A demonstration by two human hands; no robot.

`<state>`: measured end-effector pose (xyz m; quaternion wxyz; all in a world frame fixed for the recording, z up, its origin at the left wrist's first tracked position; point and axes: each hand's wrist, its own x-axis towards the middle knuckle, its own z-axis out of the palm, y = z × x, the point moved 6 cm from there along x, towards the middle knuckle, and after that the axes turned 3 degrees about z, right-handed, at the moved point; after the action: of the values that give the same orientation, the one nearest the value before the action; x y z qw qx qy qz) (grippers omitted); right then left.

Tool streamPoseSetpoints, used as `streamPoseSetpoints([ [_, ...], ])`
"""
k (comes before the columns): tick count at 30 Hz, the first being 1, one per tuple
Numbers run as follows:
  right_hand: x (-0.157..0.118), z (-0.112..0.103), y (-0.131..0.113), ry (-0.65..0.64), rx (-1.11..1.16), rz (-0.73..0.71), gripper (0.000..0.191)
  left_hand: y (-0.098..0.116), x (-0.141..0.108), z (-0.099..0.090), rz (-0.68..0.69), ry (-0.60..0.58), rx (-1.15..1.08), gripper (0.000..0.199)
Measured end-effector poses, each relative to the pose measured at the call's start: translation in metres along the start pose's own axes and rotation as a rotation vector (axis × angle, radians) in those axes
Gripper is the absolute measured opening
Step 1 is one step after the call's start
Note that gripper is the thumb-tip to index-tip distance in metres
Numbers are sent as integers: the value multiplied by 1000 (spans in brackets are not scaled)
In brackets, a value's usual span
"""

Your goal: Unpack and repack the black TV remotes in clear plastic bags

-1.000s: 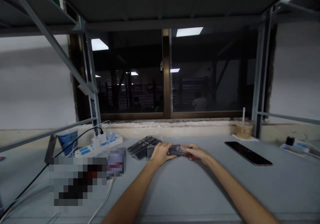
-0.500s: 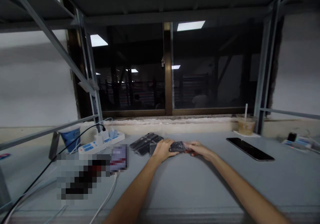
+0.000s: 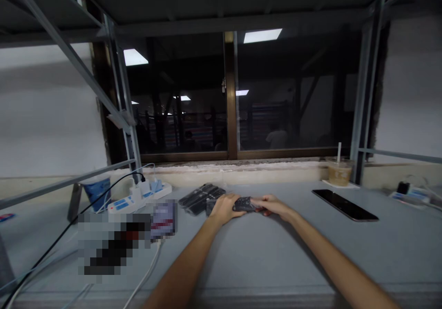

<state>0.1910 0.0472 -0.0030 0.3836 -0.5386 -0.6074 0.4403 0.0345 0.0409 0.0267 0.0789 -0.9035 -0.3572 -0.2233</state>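
A flat dark packet (image 3: pixel 243 204) with pale marks lies on the grey table between my hands; its kind is not clear. My left hand (image 3: pixel 224 208) is curled over its left part, the thumb along the near edge. At the right end my right hand (image 3: pixel 271 204) pinches the packet between thumb and fingers. More dark, shiny packets (image 3: pixel 200 198) lie just left of my left hand, partly overlapping. My left hand hides part of the dark material under it.
A black phone (image 3: pixel 345 205) rests to the right, with a drink cup (image 3: pixel 339 172) and straw behind it. On the left are a white power strip (image 3: pixel 138 197), cables, a blue cup (image 3: pixel 98 193) and a blurred-out device (image 3: pixel 162 219). Metal posts (image 3: pixel 368 92) frame the window.
My hands stay nearly in place on the packet. The fingers of my right hand have shifted slightly to the left over its right end.
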Motion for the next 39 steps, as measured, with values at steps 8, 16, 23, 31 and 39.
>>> streamPoseSetpoints([
  [8, 1, 1, -2, 50, -36, 18, 38, 0, -1, -1, 4, 19, 2, 38],
  [16, 2, 1, -1, 36, -109, 17, 34, 0, -1, 2, 10, 19, -1, 37],
  [23, 1, 2, -2, 30, -92, 33, 31, 0, 0, 1, 17, 20, -18, 34],
  [31, -2, 2, -7, 60, -118, 3, 32, 2, 0, -1, 19, 35, -13, 34],
  [39, 4, 4, -2, 56, -143, -17, 33, 5, -1, -5, 15, 5, -23, 32],
])
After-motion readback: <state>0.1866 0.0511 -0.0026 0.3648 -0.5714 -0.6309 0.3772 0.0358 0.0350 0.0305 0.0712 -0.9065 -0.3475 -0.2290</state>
